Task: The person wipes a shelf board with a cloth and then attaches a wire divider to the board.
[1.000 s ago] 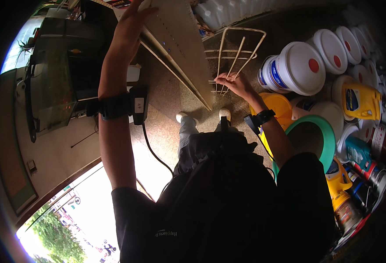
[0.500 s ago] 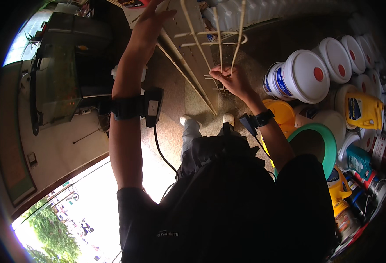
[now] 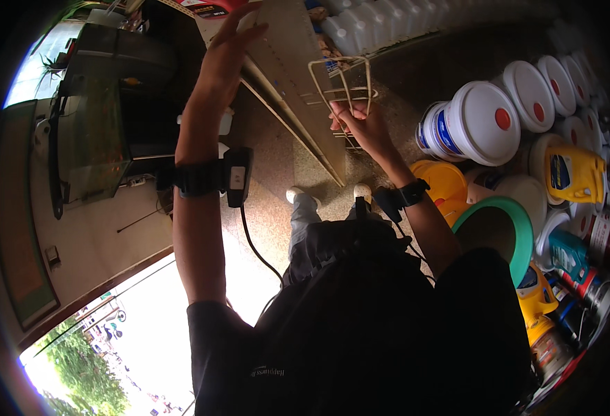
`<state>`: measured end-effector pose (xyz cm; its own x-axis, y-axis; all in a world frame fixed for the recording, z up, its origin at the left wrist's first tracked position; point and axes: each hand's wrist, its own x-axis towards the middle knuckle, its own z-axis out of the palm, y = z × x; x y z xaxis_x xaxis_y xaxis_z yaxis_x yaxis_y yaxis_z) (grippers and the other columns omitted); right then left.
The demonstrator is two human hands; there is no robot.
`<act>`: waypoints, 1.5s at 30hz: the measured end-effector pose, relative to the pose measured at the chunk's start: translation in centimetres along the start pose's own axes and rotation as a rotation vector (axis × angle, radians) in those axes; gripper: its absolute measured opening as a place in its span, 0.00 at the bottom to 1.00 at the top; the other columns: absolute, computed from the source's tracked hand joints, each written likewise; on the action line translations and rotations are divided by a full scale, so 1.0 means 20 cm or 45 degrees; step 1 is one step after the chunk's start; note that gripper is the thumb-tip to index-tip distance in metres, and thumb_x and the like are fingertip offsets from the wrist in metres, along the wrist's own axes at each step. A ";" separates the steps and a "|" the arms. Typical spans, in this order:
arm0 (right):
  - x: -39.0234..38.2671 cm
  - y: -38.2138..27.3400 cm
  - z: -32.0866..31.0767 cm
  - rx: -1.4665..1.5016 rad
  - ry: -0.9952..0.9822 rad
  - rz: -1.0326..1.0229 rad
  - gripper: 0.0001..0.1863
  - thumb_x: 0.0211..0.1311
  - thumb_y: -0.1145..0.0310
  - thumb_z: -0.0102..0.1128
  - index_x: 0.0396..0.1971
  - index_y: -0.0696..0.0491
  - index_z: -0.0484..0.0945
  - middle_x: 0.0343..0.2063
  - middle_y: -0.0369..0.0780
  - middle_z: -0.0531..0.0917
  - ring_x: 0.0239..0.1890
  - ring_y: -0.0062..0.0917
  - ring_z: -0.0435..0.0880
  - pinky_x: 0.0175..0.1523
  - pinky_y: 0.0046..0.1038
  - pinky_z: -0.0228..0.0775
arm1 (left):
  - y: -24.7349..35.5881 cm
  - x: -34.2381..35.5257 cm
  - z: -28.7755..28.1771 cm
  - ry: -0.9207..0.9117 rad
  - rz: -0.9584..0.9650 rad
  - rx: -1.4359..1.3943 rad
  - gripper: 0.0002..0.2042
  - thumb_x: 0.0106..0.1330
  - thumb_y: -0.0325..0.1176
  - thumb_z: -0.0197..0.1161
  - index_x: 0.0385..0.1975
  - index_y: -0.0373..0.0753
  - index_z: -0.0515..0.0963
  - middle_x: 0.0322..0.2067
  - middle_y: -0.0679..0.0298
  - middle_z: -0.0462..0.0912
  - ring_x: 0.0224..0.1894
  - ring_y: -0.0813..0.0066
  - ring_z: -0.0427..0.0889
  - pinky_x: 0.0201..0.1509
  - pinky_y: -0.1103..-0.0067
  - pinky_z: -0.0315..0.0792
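Head view, fed to me from far off, has the floor (image 3: pixel 277 166) as its broadest thing, and I take the long pale panel (image 3: pixel 284 69) above it as my landmark, its narrow tip pointing down toward the wearer. Well left of the panel I see a glass tank (image 3: pixel 97 132). Well right of the panel are white buckets (image 3: pixel 485 125) with round red marks on their lids. A green tub (image 3: pixel 525 236) sits right of the panel and lower than its tip, its open mouth showing. Pale jugs (image 3: pixel 381 31) form a row beyond the panel's upper right edge, and a yellow jug (image 3: pixel 575 172) lies far to the panel's right, among the buckets.

The wire rack (image 3: pixel 345 89) is up along the panel's right edge, partly overlapping it from where I watch; whether the two touch, I cannot tell. Right of the panel, the wearer's right hand (image 3: pixel 360 125) has its fingers curled round the rack's wires, grasping it. At the panel's upper left edge is the left hand (image 3: pixel 229 52), thumb and forefinger extended and spread apart; I cannot tell whether they grip anything. Just beside that hand, at the panel's upper end, a red container (image 3: pixel 211 9) is cut off by the view's top edge.
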<state>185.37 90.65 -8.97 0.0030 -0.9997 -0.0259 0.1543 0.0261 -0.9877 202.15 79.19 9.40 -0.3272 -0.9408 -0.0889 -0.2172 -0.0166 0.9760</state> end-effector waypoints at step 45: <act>0.03 0.12 0.31 -0.459 0.185 -0.112 0.08 0.58 0.70 0.58 0.23 0.58 0.77 0.17 0.41 0.82 0.22 0.28 0.83 0.27 0.27 0.72 | -0.06 -0.05 -0.04 -0.066 0.090 -0.080 0.17 0.73 0.33 0.42 0.59 0.43 0.68 0.50 0.63 0.75 0.48 0.77 0.76 0.51 0.80 0.71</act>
<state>191.81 90.10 -10.31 -0.1385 -0.9882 0.0647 -0.2086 -0.0348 -0.9774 203.53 79.92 8.40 -0.3870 -0.9217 -0.0280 -0.1345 0.0264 0.9906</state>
